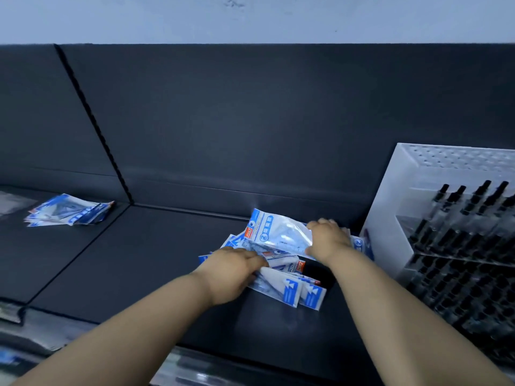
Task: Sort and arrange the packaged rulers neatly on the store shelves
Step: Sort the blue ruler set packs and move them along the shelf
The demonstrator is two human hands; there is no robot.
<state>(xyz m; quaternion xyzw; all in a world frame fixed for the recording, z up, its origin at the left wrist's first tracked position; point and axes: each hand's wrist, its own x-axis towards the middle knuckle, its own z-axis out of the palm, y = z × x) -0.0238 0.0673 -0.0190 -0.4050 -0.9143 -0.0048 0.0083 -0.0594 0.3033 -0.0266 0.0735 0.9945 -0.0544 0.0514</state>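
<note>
Packaged rulers [289,291] lie in a loose, overlapping heap on the dark shelf [139,260], right of middle. The left grip [237,270] curls its fingers onto the heap's near-left edge, apparently clamped on packets. Just beyond, the right grip [327,240] is clamped on the top packet [278,229], which tilts up. The slick bags could slip and fan out if pulled unevenly, or bump the pen rack [404,176] just to the right. Far left lies a second stack [69,210]

1. Dark shelf [167,260] lies open between the loose ruler packets [278,235] and the far-left packet stack [69,210].
2. A white pen rack [390,218] crowds those packets' right side; the back panel [250,121] walls the rear.
</note>
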